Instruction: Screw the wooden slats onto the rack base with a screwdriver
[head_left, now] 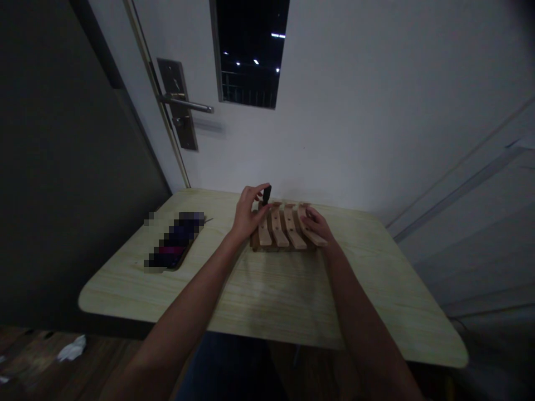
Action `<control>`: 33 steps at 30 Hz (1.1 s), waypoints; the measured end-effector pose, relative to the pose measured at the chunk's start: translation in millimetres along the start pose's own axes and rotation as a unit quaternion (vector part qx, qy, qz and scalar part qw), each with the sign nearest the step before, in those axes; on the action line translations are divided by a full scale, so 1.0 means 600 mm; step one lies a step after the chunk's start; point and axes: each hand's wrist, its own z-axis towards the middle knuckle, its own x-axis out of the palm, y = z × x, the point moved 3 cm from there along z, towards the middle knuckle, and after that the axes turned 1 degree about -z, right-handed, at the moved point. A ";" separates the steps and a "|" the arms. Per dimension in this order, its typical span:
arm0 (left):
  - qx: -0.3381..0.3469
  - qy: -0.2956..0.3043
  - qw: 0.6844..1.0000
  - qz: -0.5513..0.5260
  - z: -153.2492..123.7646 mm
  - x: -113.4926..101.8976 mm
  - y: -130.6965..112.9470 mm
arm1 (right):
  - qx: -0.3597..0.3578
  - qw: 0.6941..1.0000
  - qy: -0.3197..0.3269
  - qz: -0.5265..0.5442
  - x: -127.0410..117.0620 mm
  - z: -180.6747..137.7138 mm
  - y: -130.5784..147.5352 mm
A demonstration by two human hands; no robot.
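Note:
A wooden rack (289,224) with several curved slats, each with small dark holes, rests on the table in front of me. At its left back corner, my left hand (249,210) pinches a small black flat piece (266,194) upright between thumb and forefinger. What the black piece is, I cannot make out. My right hand (319,223) is closed round the rightmost slat (304,217), thumb on its near side and fingers partly hidden behind it. The lower end of that slat sticks out past the others, slightly askew.
The pale wood-grain table (267,301) stands against a white door with a metal handle (188,104) and a dark window. A phone (178,242), partly blurred out, lies at the left with a thin stick beside it. Crumpled white paper (72,348) is on the floor.

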 end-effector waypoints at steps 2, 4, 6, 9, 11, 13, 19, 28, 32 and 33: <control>0.002 -0.003 1.000 -0.002 0.000 0.001 0.000 | 0.005 1.000 -0.007 0.005 0.000 0.000 0.000; -0.004 -0.007 1.000 -0.007 -0.002 0.001 0.000 | 0.004 1.000 -0.013 0.010 -0.001 0.000 0.000; -0.014 -0.009 1.000 -0.014 -0.005 0.001 0.000 | 0.004 1.000 -0.012 0.012 0.000 0.000 0.000; -0.022 0.009 1.000 -0.020 -0.007 0.000 0.001 | 0.002 1.000 -0.011 0.019 0.001 0.000 0.000; -0.017 0.025 0.999 -0.016 -0.007 0.000 0.001 | -0.002 1.000 -0.013 0.023 0.001 0.000 0.001; -0.008 0.030 0.999 -0.008 -0.006 -0.001 0.000 | -0.006 1.000 -0.016 0.018 0.001 0.000 0.001; -0.002 0.002 1.000 -0.001 -0.001 0.001 0.000 | 0.003 1.000 -0.015 0.023 0.001 0.001 -0.003; -0.041 0.014 0.998 -0.038 -0.007 0.000 0.003 | 0.003 0.999 -0.011 0.037 0.002 -0.004 0.004; -0.031 0.015 0.999 -0.036 -0.004 0.001 0.001 | -0.002 0.999 0.000 0.032 0.002 -0.002 0.002; -0.029 0.007 0.999 -0.029 -0.003 0.000 0.001 | -0.002 1.000 0.001 0.026 0.001 -0.001 0.001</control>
